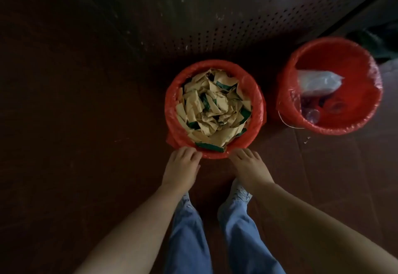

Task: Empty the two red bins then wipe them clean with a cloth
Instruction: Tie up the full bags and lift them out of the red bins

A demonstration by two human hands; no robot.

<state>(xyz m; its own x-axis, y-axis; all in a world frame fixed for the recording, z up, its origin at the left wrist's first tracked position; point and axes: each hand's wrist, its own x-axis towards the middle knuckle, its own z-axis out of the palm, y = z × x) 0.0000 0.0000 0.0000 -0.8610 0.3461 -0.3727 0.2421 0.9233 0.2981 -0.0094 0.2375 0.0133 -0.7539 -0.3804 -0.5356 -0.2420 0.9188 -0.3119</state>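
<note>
Grips red liner (170, 137) at near rim of paper-filled red bin (257, 103) with left hand (183, 165), fingers curled; touches same rim with right hand (247, 165), grip unclear.

On the dark brown floor (86, 144), one red bin (171, 103) stands just ahead of the left hand (183, 166) and right hand (247, 166); a second red bin (323, 58) stands further right.

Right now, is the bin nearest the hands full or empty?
Full. Crumpled tan and green paper scraps fill the near red bin up to its rim; the red liner is in place.
</note>
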